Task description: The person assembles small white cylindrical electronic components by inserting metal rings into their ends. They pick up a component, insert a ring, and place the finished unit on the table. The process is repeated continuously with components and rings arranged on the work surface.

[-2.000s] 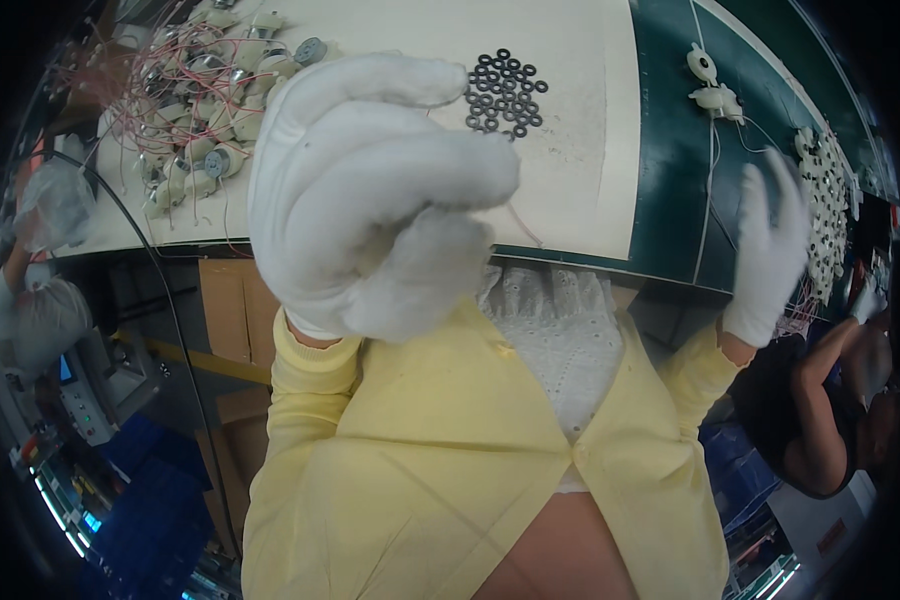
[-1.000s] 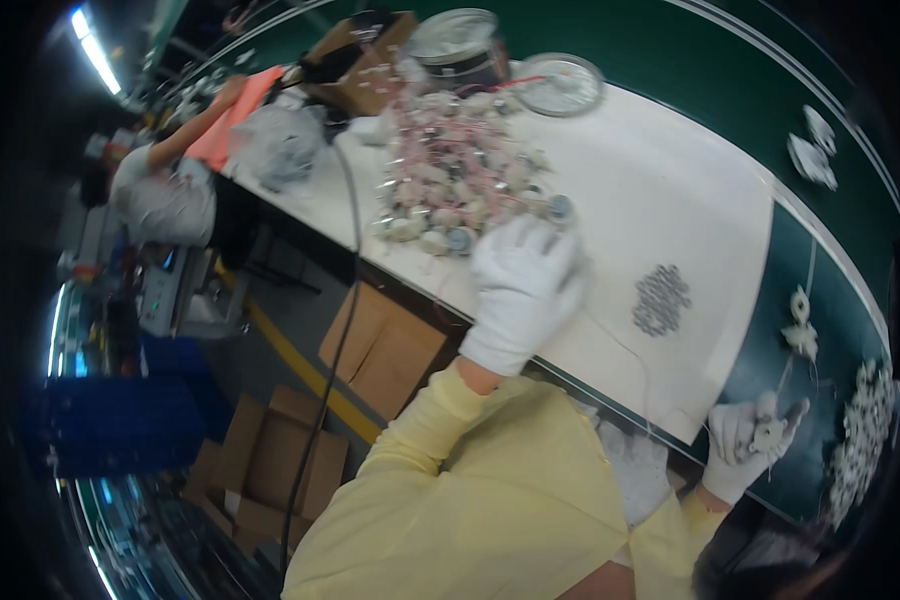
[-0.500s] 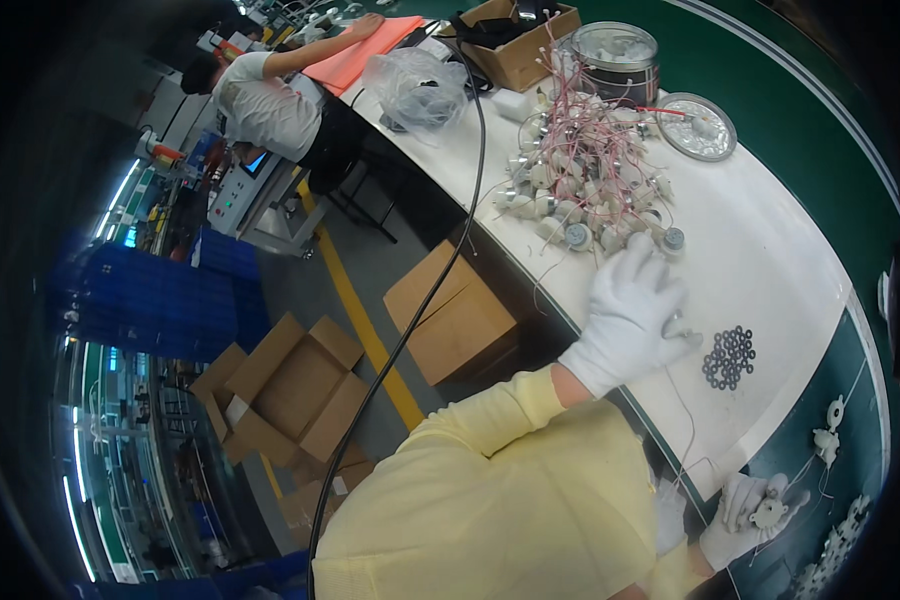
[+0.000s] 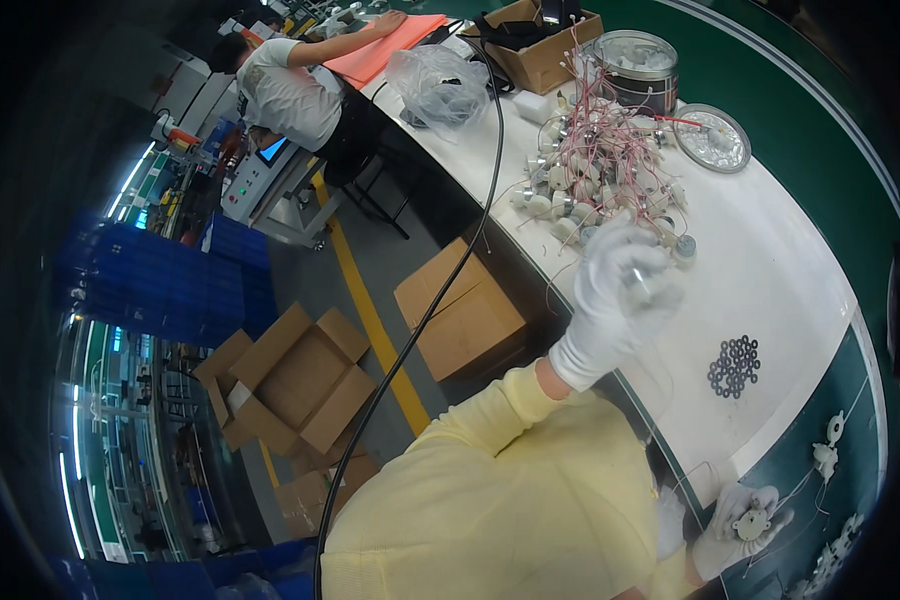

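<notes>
My left hand (image 4: 610, 305), in a white glove, is raised over the table's near edge beside the pile. Its curled fingers hold a small silver motor (image 4: 646, 284), blurred by motion. My right hand (image 4: 738, 535), also gloved, is low at the right, closed round a round white plastic part (image 4: 752, 524) with side lugs. Thin pale wires run close to that hand. Ahead of my left hand lies a heap of small motors (image 4: 610, 170) with white housings and tangled pink and white wires. A cluster of small dark rings (image 4: 734, 366) lies on the white tabletop (image 4: 770, 270).
Behind the heap stand a round tin (image 4: 638, 70), its lid (image 4: 712, 138), an open carton (image 4: 545, 50) and a clear plastic bag (image 4: 438, 85). A black cable (image 4: 425, 320) crosses the view. Cartons (image 4: 460, 310) stand on the floor. Another person (image 4: 295, 95) works at the far left.
My left hand has lifted and turned away from the heap, with the motor now showing in its fingers. My right hand still holds the white part, turned slightly. The whole view has shifted a little.
</notes>
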Motion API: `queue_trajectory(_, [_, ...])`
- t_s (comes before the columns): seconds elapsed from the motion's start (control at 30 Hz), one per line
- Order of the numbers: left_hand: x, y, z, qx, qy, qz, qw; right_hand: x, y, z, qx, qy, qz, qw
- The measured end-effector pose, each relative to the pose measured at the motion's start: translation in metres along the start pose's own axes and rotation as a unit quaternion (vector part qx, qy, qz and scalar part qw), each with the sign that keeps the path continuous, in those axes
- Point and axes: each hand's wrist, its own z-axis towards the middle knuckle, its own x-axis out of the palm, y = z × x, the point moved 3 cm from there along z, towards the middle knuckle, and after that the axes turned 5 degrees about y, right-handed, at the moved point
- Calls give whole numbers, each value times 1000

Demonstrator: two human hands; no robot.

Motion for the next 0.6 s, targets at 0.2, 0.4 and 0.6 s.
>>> queue_trajectory(0.2, [-30, -28, 30, -93, -50, -402, 909, -2, -2, 4, 5, 21, 37, 999])
queue_trajectory(0.4, [-54, -30, 34, -134, 68, -486, 861, 6, -7, -3, 6, -12, -24, 1000])
queue_trajectory(0.6, [-55, -30, 36, -197, 70, -532, 821, 9, -8, -10, 6, -32, 37, 999])
